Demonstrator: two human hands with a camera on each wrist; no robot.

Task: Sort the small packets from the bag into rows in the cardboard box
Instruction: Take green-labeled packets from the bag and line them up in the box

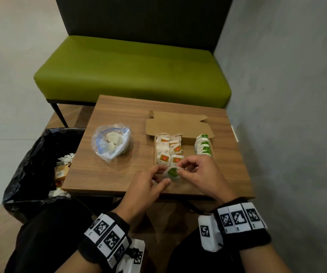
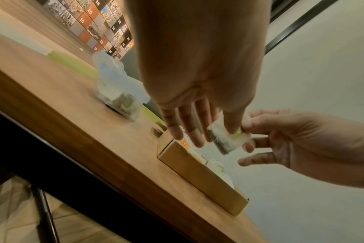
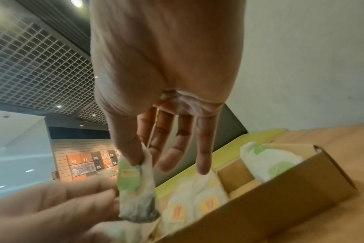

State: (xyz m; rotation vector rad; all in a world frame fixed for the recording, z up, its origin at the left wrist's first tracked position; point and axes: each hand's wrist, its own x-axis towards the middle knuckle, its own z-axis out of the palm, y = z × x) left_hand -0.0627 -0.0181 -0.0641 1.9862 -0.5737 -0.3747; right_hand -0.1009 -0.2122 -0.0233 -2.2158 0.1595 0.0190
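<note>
Head view shows a small wooden table [image 1: 119,115] set against a grey wall [image 1: 286,75], with a green bench [image 1: 131,69] beyond its far edge and a black-lined bin [image 1: 30,154] at its left side. Near the table's left edge sits a clear bag [image 1: 110,141] with pale packets inside. An open box [image 1: 178,125] lies toward the right edge, its lid folded back; red-labelled packets [image 1: 168,149] fill its left part and a green-labelled row [image 1: 203,144] stands along its right wall. Over the box's near edge, the left hand [image 1: 148,186] and the right hand [image 1: 200,174] pinch one green-labelled packet [image 1: 172,172] between thumbs and fingertips, holding it off the table. Left wrist view shows a far wall of numbered picture tiles [image 2: 102,28]. Right wrist view shows a gridded ceiling [image 3: 35,69] with round lights.
</note>
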